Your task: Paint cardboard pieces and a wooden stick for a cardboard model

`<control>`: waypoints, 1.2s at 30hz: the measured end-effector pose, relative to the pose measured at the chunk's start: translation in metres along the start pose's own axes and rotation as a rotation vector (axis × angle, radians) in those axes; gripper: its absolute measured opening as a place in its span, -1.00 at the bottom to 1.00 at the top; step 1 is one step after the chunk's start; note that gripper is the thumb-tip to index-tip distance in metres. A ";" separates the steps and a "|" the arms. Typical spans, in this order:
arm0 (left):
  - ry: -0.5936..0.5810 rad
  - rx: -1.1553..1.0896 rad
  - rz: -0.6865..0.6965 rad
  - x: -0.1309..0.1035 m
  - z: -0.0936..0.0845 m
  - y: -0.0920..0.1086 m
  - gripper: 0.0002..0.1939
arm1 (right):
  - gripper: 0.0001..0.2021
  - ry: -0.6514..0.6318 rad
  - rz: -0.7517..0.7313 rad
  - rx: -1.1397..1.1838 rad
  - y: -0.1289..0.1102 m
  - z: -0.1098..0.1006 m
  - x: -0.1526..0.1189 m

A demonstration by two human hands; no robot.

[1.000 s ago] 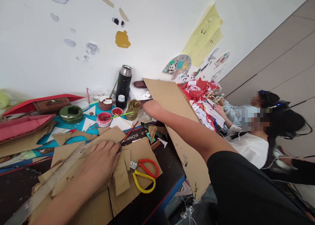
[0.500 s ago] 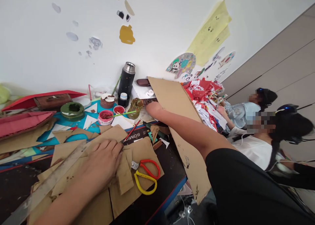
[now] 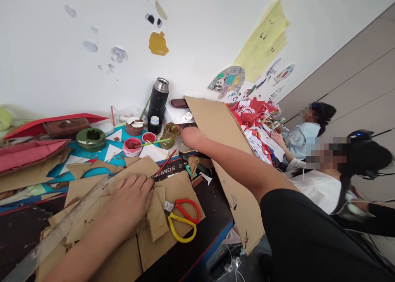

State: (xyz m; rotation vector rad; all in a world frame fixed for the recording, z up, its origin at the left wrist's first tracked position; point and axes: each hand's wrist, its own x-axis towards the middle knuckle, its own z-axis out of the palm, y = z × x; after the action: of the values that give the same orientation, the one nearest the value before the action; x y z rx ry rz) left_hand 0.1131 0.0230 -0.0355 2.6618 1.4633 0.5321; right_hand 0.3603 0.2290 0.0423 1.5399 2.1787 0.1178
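My left hand point(image 3: 131, 197) rests palm down on a pile of cut cardboard pieces point(image 3: 119, 249), its fingers lying over the top piece and their tips partly hidden. A clear ruler point(image 3: 66, 222) runs slantwise beside that wrist. To the right of the hand, scissors point(image 3: 184, 220) with one red and one yellow handle lie on cardboard. My right hand point(image 3: 190, 137) reaches to the back of the table, beside a murky glass jar point(image 3: 169, 136) and a large cardboard sheet point(image 3: 214, 117). Its fingers are mostly hidden, and I cannot make out what they touch.
A black thermos point(image 3: 159, 99) stands near the wall, with red paint tubs point(image 3: 132, 146) and a green ring-shaped piece point(image 3: 91, 139) nearby. A red pencil point(image 3: 166, 162) lies mid-table. Red and white paper scraps point(image 3: 254, 113) are heaped beyond the sheet. Two people point(image 3: 324, 183) sit at the right.
Both my hands keep nearly the same place. At the right, the farther person's head has shifted left and down slightly.
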 end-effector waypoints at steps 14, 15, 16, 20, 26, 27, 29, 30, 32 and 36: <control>-0.046 -0.033 -0.011 0.001 0.000 -0.002 -0.60 | -0.94 0.098 0.199 0.975 0.024 0.002 -0.060; -0.042 -0.036 -0.010 0.001 0.000 -0.003 -0.60 | -0.95 0.095 0.206 1.049 0.023 0.004 -0.065; -0.035 -0.037 -0.008 0.001 0.001 -0.003 -0.59 | -0.96 0.091 0.210 1.117 0.022 0.005 -0.069; 0.005 -0.037 -0.007 0.002 0.001 -0.004 -0.56 | -0.88 0.050 0.199 1.331 0.015 0.005 -0.082; 0.031 -0.052 0.005 0.000 0.003 -0.005 -0.59 | -0.85 0.008 0.164 1.496 0.002 -0.002 -0.094; 0.030 -0.052 0.003 0.000 0.004 -0.005 -0.60 | -0.86 0.004 0.153 1.515 -0.001 -0.004 -0.096; 0.025 -0.066 -0.011 0.001 0.003 -0.005 -0.61 | -0.87 -0.011 0.118 1.570 -0.009 -0.005 -0.101; 0.022 -0.083 -0.021 0.002 0.002 -0.005 -0.61 | -0.87 -0.019 0.095 1.600 -0.013 -0.006 -0.103; 0.015 -0.135 -0.041 0.004 -0.002 -0.007 -0.60 | -0.89 -0.036 0.042 1.648 -0.023 -0.005 -0.107; 0.013 -0.338 -0.090 0.009 -0.019 -0.012 -0.57 | -0.87 -0.009 -0.047 1.665 -0.043 0.001 -0.112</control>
State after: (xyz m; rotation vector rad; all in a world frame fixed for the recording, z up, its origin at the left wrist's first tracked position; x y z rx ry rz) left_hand 0.1015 0.0348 -0.0177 2.3265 1.3491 0.7175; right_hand 0.3532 0.1109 0.0631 2.0155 2.1760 -2.1340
